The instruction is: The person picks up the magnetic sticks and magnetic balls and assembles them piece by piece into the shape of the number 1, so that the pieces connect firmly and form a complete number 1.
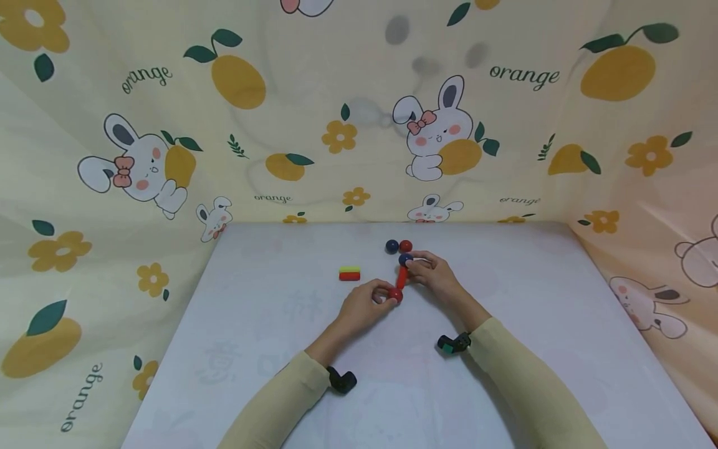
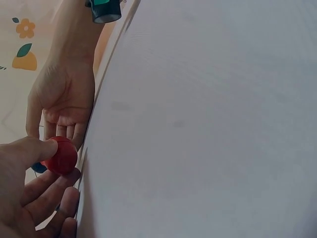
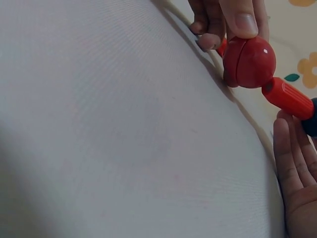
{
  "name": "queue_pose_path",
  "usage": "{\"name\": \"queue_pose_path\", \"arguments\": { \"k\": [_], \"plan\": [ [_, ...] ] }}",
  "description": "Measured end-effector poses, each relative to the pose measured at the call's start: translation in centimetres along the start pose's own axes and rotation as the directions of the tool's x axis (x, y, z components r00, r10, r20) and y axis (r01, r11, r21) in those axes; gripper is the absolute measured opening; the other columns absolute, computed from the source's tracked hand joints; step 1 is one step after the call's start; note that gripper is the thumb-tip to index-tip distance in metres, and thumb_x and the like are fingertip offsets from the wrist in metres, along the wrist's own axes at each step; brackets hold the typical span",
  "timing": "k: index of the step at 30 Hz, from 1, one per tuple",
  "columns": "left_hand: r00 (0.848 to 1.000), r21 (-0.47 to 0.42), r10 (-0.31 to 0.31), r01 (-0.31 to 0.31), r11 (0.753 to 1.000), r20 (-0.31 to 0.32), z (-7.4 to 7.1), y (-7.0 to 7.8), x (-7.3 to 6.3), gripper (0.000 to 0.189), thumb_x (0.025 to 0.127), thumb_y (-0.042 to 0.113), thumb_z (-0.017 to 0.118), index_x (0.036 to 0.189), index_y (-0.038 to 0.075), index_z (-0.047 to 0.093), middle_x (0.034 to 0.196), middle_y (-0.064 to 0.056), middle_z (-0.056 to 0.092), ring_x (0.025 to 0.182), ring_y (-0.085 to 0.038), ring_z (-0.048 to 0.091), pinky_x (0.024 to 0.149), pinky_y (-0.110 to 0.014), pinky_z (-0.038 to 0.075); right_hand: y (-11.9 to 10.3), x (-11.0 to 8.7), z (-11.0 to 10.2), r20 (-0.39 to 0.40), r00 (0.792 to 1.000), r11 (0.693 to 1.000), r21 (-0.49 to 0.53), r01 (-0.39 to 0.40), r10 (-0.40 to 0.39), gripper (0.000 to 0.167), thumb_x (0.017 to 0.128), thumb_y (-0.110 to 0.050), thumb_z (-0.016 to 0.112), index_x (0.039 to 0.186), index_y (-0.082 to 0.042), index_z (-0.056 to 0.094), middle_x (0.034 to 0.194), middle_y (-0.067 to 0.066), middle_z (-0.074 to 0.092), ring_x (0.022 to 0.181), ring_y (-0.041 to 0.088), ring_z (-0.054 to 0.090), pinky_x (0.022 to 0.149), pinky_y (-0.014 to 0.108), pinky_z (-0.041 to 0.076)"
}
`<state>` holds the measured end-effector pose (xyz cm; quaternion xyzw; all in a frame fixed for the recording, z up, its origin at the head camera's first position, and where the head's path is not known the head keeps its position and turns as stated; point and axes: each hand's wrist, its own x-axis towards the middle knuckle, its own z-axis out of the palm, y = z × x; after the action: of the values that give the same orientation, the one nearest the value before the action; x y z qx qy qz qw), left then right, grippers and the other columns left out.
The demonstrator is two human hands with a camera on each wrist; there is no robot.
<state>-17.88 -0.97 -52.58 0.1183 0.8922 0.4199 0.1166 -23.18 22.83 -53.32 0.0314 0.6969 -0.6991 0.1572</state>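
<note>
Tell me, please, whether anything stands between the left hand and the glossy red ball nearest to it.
Nothing visible does: the left hand pinches the glossy red ball directly. The ridged red rod is on its far side.

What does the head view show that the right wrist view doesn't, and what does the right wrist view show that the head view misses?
Only the head view shows the loose blue ball and loose red ball side by side, the yellow bar and the printed rabbits.

Only the right wrist view makes out the seam round the held red ball.

Both show the left hand holding that ball, the red rod, the held blue ball and the right hand.
</note>
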Motion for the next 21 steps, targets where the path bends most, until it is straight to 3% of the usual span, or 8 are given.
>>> {"name": "queue_pose_path", "arguments": {
  "k": [21],
  "plan": [
    [0.999, -0.018, -0.047, 0.047, 0.999, -0.002, 0.4, 0.23, 0.25, 0.037, 0.097, 0.041, 0.081, 0.128, 0.022, 0.074, 0.102, 0.011, 0.076, 0.08, -0.01, 0.059, 0.068, -0.027, 0.047, 0.02, -0.41, 0.13, -0.008, 1.0, 1.0, -0.005, 0.004, -0.004, 0.049, 0.109, -0.024, 0.067, 0.153, -0.008, 0.052, 0.129, 0.01, 0.075, 0.106, 0.014, 0.075, 0.095, 0.028, 0.059]
  ]
}}
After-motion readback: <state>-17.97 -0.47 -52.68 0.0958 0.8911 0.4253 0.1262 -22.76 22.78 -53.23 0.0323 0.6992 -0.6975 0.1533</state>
